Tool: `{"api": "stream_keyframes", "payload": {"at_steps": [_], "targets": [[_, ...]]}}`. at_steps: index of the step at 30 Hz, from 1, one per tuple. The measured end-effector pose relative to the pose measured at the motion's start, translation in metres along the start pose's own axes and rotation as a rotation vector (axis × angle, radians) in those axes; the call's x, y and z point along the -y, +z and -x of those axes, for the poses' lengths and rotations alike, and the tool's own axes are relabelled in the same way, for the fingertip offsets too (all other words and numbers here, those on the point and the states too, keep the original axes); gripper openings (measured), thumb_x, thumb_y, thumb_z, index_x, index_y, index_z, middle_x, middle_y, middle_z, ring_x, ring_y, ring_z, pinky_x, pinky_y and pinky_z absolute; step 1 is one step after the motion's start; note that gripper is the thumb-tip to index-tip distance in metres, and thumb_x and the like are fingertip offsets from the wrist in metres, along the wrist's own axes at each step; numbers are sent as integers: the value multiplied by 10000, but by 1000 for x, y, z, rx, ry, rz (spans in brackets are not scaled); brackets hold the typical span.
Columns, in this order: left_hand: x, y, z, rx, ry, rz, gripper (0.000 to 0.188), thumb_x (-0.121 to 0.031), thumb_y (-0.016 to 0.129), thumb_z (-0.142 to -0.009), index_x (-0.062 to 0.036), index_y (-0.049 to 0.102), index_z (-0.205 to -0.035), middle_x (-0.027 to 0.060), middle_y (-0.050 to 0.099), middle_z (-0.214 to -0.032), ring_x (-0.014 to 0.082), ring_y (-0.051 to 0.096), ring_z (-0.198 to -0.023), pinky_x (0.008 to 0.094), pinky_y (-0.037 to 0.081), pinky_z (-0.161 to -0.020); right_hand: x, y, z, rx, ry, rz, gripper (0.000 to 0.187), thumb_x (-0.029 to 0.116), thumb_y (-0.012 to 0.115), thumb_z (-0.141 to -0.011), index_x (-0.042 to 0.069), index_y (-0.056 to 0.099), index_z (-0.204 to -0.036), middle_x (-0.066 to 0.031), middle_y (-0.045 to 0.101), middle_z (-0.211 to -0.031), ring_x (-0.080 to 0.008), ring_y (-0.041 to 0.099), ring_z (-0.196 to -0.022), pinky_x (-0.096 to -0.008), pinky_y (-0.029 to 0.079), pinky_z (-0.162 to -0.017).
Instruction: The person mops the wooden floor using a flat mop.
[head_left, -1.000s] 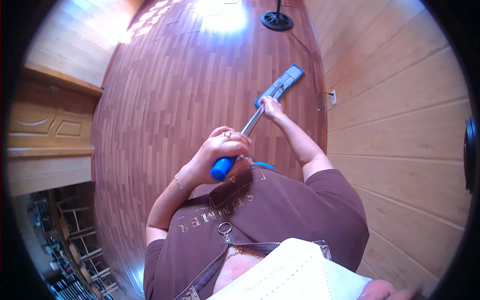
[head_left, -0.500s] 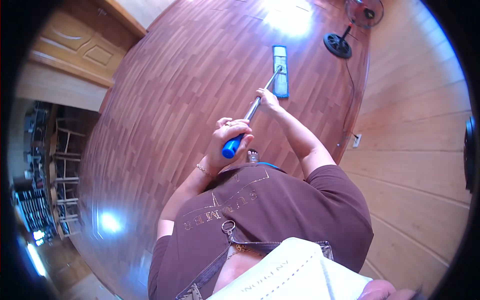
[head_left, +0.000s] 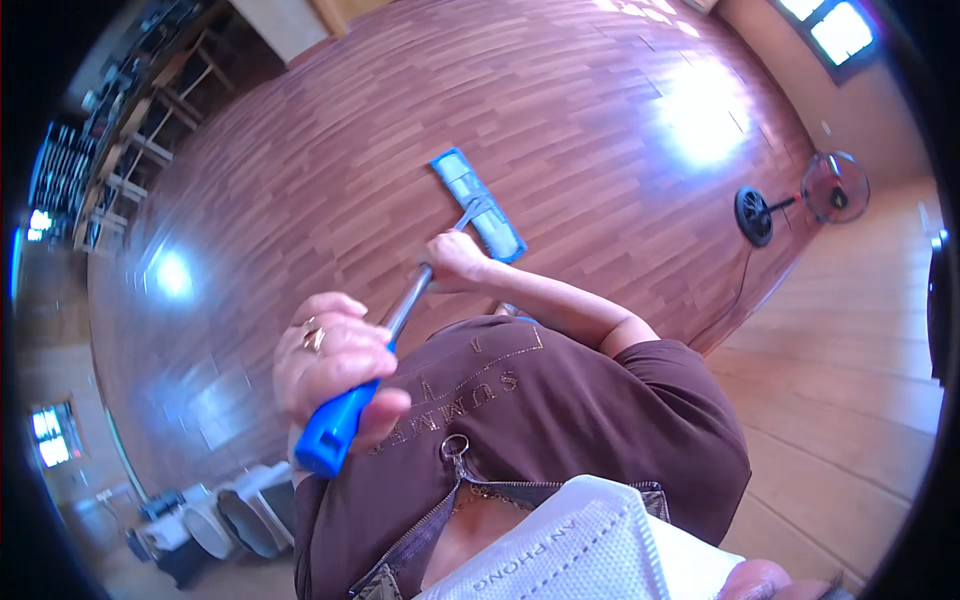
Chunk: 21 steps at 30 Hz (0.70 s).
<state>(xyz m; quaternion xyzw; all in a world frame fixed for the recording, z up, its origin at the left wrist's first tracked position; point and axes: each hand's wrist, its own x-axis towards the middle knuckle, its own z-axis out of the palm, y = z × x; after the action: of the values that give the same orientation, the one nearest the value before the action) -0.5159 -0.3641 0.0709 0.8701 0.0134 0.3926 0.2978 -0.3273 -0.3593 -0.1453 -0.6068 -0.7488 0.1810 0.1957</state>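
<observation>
Clearly, the mop (head_left: pixel 405 305) has swung toward the person's left: half a second ago its head pointed almost straight away from the body, and now the flat mop head (head_left: pixel 482 208) lies aslant on the floor (head_left: pixel 580 170), well apart from the floor's right edge. The left hand (head_left: pixel 335 362) has come up closer to the camera and farther left, its fingers curled snugly about the blue grip (head_left: pixel 340 425). The right hand (head_left: pixel 458 262) is wrapped round the metal pole (head_left: pixel 398 315) farther down, no gap showing between palm and tube. With the view turned, the fan (head_left: pixel 838 190) now stands farther to the right, near the floor's right edge beside the plank wall (head_left: pixel 820 370).

The grip is smooth, rounded and glossy, with a slot in its end; the pole is slim, shiny and silvery. The head is a long, narrow rectangle, its pale, flat back bordered in brighter blue. Beneath it run reddish-brown, wood-look strips, polished enough to throw back white glare. The fan's base (head_left: pixel 752 217) is a black, spoked disc. The brown shirt (head_left: pixel 600 430) looks soft, with a metal zip (head_left: pixel 560 488).
</observation>
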Motion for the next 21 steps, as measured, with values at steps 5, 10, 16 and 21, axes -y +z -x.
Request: {"api": "stream_keyframes", "payload": {"at_steps": [5, 10, 16, 21], "targets": [[-77, -51, 49, 23, -3, -266, 496, -519, 734, -755, -56, 606, -877, 35, 633, -675, 187, 645, -645, 366, 504, -674, 98, 51, -10, 275, -266, -113, 146, 236, 613, -642, 149, 670, -745, -118, 662, -738, -348, 651, -760, -471, 521, -664], [-135, -65, 107, -193, 90, -349, 961, -484, 725, -771, -128, 133, -1437, 57, 619, -806, 187, 591, -616, 391, 494, -619, 161, 96, -2, 345, -494, -422, 232, 364, 701, -612, 153, 668, -704, -106, 644, -711, -336, 627, -711, -474, 472, -608], [-196, -96, 140, -44, -22, -310, 580, -450, 776, -721, -171, 434, -1098, 30, 587, -788, 192, 611, -648, 368, 497, -629, 223, 108, 23, 425, -708, -346, 172, 276, 696, -594, 135, 626, -664, -104, 632, -701, -344, 624, -733, -484, 477, -602], [-200, -105, 142, 87, -38, -223, 567, -471, 783, -703, -195, 461, -1080, 20, 593, -825, 189, 621, -683, 348, 499, -650, 211, 100, 40, 443, -697, -247, 191, 320, 667, -626, 153, 673, -718, -110, 661, -756, -338, 641, -782, -480, 493, -643]]}}
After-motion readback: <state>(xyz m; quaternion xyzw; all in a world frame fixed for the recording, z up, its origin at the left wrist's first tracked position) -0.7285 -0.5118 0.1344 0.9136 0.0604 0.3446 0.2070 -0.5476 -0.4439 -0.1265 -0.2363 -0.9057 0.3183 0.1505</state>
